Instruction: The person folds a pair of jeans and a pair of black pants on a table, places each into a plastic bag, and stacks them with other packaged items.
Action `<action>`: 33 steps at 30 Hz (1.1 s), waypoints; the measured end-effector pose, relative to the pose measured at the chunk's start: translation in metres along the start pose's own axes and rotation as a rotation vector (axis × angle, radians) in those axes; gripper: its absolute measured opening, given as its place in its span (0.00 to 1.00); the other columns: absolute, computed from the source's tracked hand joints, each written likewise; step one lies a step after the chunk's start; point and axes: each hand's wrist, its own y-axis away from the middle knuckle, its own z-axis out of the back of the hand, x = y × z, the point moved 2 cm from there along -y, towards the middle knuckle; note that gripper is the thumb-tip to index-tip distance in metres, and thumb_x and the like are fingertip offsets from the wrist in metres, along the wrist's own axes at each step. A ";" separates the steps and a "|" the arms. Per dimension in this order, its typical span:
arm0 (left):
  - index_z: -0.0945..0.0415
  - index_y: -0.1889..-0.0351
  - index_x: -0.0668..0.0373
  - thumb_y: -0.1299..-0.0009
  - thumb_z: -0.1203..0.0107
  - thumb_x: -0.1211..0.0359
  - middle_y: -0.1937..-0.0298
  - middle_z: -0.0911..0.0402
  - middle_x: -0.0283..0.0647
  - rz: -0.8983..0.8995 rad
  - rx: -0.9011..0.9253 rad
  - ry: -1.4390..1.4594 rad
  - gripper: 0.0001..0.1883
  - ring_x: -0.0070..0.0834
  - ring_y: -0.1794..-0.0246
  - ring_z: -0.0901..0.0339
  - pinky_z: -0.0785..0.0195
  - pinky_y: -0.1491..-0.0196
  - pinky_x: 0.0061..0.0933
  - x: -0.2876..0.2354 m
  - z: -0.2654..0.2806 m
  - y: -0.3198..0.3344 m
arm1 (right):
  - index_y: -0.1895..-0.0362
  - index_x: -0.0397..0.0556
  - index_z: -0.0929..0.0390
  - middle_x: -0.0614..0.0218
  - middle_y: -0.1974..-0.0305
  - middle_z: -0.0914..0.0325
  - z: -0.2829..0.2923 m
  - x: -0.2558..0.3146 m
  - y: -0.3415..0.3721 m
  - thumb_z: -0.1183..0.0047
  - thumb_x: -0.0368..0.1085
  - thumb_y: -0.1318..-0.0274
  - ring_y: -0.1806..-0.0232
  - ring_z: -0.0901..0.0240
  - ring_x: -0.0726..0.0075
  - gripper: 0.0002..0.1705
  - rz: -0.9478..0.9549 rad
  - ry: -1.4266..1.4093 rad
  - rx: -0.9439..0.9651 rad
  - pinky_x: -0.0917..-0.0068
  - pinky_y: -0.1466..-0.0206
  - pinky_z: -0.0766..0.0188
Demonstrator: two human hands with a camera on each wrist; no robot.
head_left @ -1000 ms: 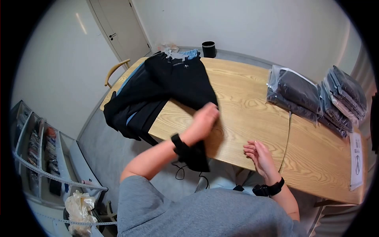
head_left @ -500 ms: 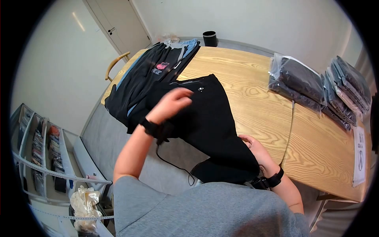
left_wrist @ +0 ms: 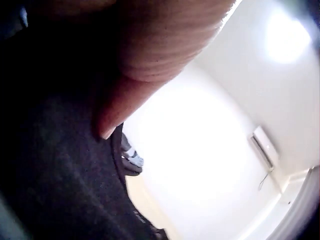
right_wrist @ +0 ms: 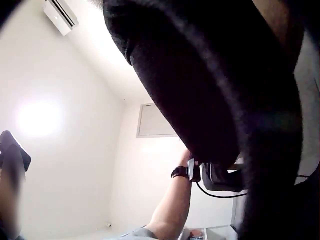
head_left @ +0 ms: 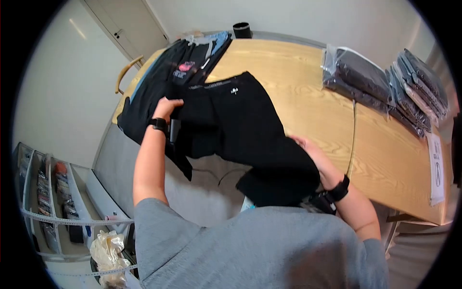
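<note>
A pair of black trousers (head_left: 245, 118) is spread over the near edge of the table, its waistband away from the body and a small white logo near it. My left hand (head_left: 166, 107) holds the trousers at the left side, thumb lying over the cloth. In the left wrist view that thumb (left_wrist: 117, 107) presses on the dark fabric (left_wrist: 65, 165). At the right edge my right hand (head_left: 315, 154) grips a trouser leg, which folds back towards the body. Dark cloth (right_wrist: 185, 95) fills much of the right wrist view and hides most of the right fingers.
Dark garments (head_left: 156, 79), one with a pink print, lie piled on the table's left end. Bagged folded clothes (head_left: 361, 79) are stacked at the back right, near a paper sheet (head_left: 436, 168). A chair (head_left: 126, 74) and a shelf rack (head_left: 57, 197) stand to the left.
The trousers came off the garment pile towards the body, uncovering the pink print. My left hand swung back left and took hold of their side; the right hand moved onto the right edge.
</note>
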 end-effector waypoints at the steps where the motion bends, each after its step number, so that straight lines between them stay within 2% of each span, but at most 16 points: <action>1: 0.26 0.55 0.72 0.42 0.38 0.72 0.58 0.19 0.46 -0.020 -0.023 0.077 0.19 0.35 0.63 0.20 0.26 0.57 0.34 -0.006 0.002 0.004 | 0.42 0.37 0.32 0.61 0.54 0.23 -0.008 0.011 -0.004 0.48 0.27 0.43 0.55 0.25 0.76 0.23 0.001 0.063 -0.076 0.80 0.51 0.29; 4: 0.24 0.55 0.69 0.39 0.40 0.72 0.60 0.18 0.42 -0.212 -0.209 0.143 0.16 0.32 0.63 0.21 0.27 0.57 0.31 -0.055 0.010 0.059 | 0.43 0.38 0.31 0.63 0.56 0.22 -0.026 0.030 -0.037 0.49 0.25 0.44 0.58 0.25 0.77 0.23 0.049 0.080 0.000 0.81 0.54 0.29; 6: 0.24 0.54 0.68 0.39 0.39 0.71 0.60 0.18 0.40 -0.312 -0.154 0.229 0.16 0.30 0.63 0.21 0.28 0.56 0.29 -0.072 0.036 0.078 | 0.41 0.39 0.33 0.64 0.58 0.22 -0.049 0.047 -0.056 0.48 0.24 0.46 0.61 0.26 0.79 0.26 0.116 0.184 0.048 0.81 0.57 0.29; 8: 0.24 0.53 0.68 0.38 0.39 0.70 0.59 0.19 0.40 -0.409 -0.219 0.215 0.16 0.28 0.62 0.21 0.28 0.56 0.26 -0.096 0.059 0.111 | 0.41 0.39 0.34 0.64 0.59 0.22 -0.090 0.070 -0.064 0.48 0.24 0.46 0.62 0.26 0.80 0.26 0.144 0.164 0.056 0.81 0.58 0.29; 9: 0.23 0.52 0.66 0.37 0.40 0.69 0.57 0.19 0.37 -0.496 -0.208 0.203 0.16 0.27 0.60 0.22 0.29 0.56 0.26 -0.104 0.068 0.130 | 0.41 0.39 0.34 0.65 0.60 0.21 -0.108 0.078 -0.069 0.47 0.24 0.47 0.64 0.26 0.80 0.27 0.183 0.142 0.052 0.82 0.60 0.29; 10: 0.24 0.52 0.68 0.37 0.40 0.72 0.58 0.19 0.40 -0.482 -0.236 0.279 0.16 0.27 0.62 0.21 0.28 0.57 0.25 -0.107 0.081 0.145 | 0.41 0.39 0.34 0.65 0.60 0.21 -0.122 0.079 -0.076 0.47 0.24 0.47 0.64 0.26 0.80 0.27 0.178 0.145 0.066 0.82 0.60 0.29; 15: 0.24 0.51 0.66 0.37 0.41 0.73 0.56 0.19 0.41 -0.649 -0.461 0.325 0.16 0.31 0.59 0.20 0.27 0.55 0.27 -0.116 0.138 0.221 | 0.43 0.41 0.32 0.65 0.60 0.23 -0.188 0.075 -0.100 0.45 0.25 0.47 0.62 0.27 0.80 0.25 0.272 0.050 0.298 0.82 0.58 0.30; 18: 0.24 0.50 0.66 0.37 0.40 0.73 0.55 0.19 0.41 -0.572 -0.549 0.318 0.17 0.30 0.58 0.21 0.28 0.53 0.27 -0.121 0.147 0.261 | 0.41 0.46 0.32 0.64 0.58 0.24 -0.211 0.059 -0.116 0.45 0.28 0.45 0.61 0.28 0.79 0.26 0.290 0.109 0.406 0.80 0.57 0.30; 20: 0.24 0.50 0.66 0.37 0.40 0.72 0.55 0.19 0.41 -0.542 -0.567 0.306 0.17 0.29 0.58 0.21 0.29 0.53 0.26 -0.120 0.142 0.278 | 0.40 0.47 0.32 0.66 0.56 0.23 -0.220 0.045 -0.125 0.47 0.30 0.42 0.57 0.26 0.75 0.25 0.222 0.298 0.505 0.79 0.50 0.31; 21: 0.24 0.50 0.66 0.37 0.40 0.72 0.55 0.19 0.41 -0.508 -0.572 0.303 0.17 0.29 0.58 0.21 0.30 0.52 0.26 -0.120 0.144 0.285 | 0.40 0.48 0.31 0.63 0.53 0.24 -0.219 0.031 -0.137 0.48 0.31 0.41 0.54 0.27 0.72 0.23 0.217 0.456 0.482 0.78 0.48 0.33; 22: 0.24 0.50 0.66 0.37 0.40 0.73 0.54 0.19 0.40 -0.516 -0.534 0.304 0.17 0.29 0.58 0.22 0.31 0.51 0.25 -0.115 0.147 0.288 | 0.41 0.48 0.30 0.59 0.51 0.24 -0.216 0.028 -0.140 0.49 0.33 0.40 0.50 0.28 0.69 0.22 0.211 0.776 0.458 0.75 0.45 0.34; 24: 0.24 0.50 0.65 0.37 0.40 0.73 0.54 0.19 0.39 -0.505 -0.477 0.333 0.17 0.28 0.57 0.22 0.31 0.51 0.25 -0.112 0.142 0.296 | 0.41 0.48 0.30 0.56 0.50 0.24 -0.221 0.018 -0.144 0.49 0.35 0.39 0.48 0.29 0.68 0.22 0.020 0.756 0.420 0.73 0.43 0.35; 25: 0.24 0.50 0.66 0.37 0.41 0.74 0.55 0.19 0.39 -0.489 -0.447 0.385 0.16 0.28 0.57 0.22 0.31 0.51 0.26 -0.113 0.137 0.301 | 0.40 0.48 0.30 0.56 0.49 0.24 -0.225 0.019 -0.143 0.48 0.36 0.39 0.47 0.29 0.67 0.23 0.031 0.695 0.430 0.73 0.42 0.35; 27: 0.23 0.52 0.65 0.38 0.41 0.77 0.56 0.19 0.38 -0.484 -0.361 0.381 0.16 0.26 0.59 0.22 0.31 0.52 0.25 -0.112 0.125 0.308 | 0.38 0.47 0.33 0.56 0.48 0.25 -0.234 0.021 -0.138 0.44 0.42 0.41 0.45 0.31 0.66 0.29 0.057 0.588 0.396 0.72 0.41 0.36; 30: 0.23 0.53 0.65 0.41 0.42 0.80 0.58 0.18 0.37 -0.462 -0.181 0.372 0.16 0.26 0.59 0.22 0.33 0.52 0.24 -0.094 0.113 0.301 | 0.30 0.40 0.52 0.44 0.40 0.35 -0.240 0.014 -0.142 0.34 0.51 0.53 0.40 0.36 0.58 0.55 0.088 0.449 0.345 0.71 0.39 0.38; 33: 0.24 0.51 0.65 0.42 0.42 0.81 0.56 0.19 0.38 -0.466 -0.187 0.426 0.19 0.26 0.58 0.22 0.33 0.50 0.25 -0.096 0.110 0.301 | 0.28 0.41 0.60 0.42 0.35 0.43 -0.238 -0.005 -0.153 0.34 0.56 0.55 0.33 0.44 0.52 0.62 -0.015 0.389 0.379 0.69 0.32 0.48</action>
